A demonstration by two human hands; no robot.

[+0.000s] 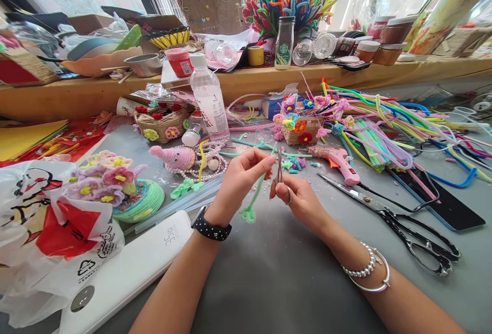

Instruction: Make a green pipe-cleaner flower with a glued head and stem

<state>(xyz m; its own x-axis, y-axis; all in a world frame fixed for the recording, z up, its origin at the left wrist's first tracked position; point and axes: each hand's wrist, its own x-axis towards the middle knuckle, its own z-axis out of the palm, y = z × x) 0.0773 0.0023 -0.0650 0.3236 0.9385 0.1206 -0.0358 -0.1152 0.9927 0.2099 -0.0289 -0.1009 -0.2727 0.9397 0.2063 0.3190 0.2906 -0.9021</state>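
Note:
Between the thumb and fingers of my left hand [246, 175] is a light green pipe cleaner [257, 190]. Its lower end hangs down and finishes in a small looped green flower shape [248, 214]. My right hand [298, 195] is closed on a small pair of scissors [280, 165], points upward, with a finger through a handle loop. The scissor blades stand right beside the upper end of the pipe cleaner; whether they touch it I cannot tell. Behind the hands lie short green and purple pipe cleaner pieces [295, 164].
A pink glue gun [338, 162] and large black-handled scissors [384, 211] lie to the right, near a pile of pipe cleaners [384, 129]. On the left are a white power bank [134, 267], a plastic bag [57, 231] and a flower-topped green piece [140, 201]. A bottle [209, 103] stands behind.

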